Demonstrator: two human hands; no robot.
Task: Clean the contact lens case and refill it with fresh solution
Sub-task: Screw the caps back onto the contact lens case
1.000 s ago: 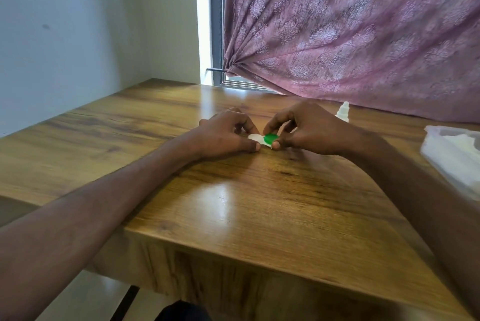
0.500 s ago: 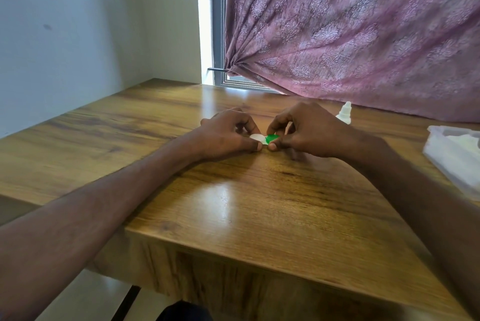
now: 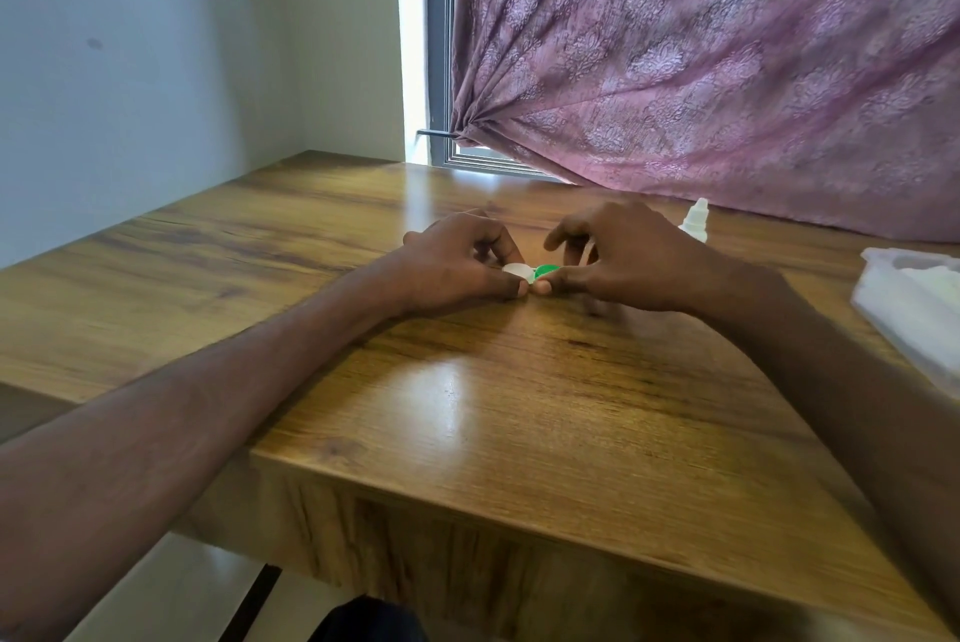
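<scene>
Contact lens case (image 3: 531, 272) lies on the wooden table (image 3: 467, 412), pinched between both hands: left hand (image 3: 457, 262) holds its white-capped end with curled fingers, right hand (image 3: 623, 262) grips the green-capped end. White solution bottle (image 3: 695, 221) stands behind the right hand; a white plastic tray (image 3: 909, 308) sits at the far right.

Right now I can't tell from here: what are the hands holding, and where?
The contact lens case: left hand pinches its white-capped end, right hand grips the green-capped end.
</scene>
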